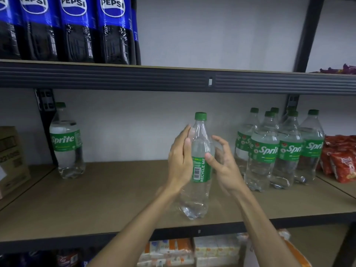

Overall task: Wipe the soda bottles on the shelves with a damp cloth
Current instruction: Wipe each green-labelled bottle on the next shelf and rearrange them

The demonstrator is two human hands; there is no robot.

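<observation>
Shelf (115, 189) | left hand (181, 157) flat against Sprite bottle (201, 135), right hand (224, 166) grip spread, half-curled beside it | I saw no cloth | step: steadying bottle, I judged; next needs cloth

Clear Sprite bottle (200, 143) with green cap (200, 116) and label (201, 171); blue-labelled Pepsi bottles (113, 31).

1. Light is even and fairly bright, falling from above and in front; the white wall (212, 35) carries no hard shadow.
2. The wall reads greyer beneath the upper shelf rail (115, 78).
3. Thin white glare streaks run down the Pepsi bottles (77, 41) and the middle Sprite bottle (200, 143).
4. Motion blur smears the left forearm (144, 218) near the wrist.
5. The rail bows from lens distortion; the cardboard box (11, 160) and red snack packets (341, 160) at the edges are soft.
</observation>
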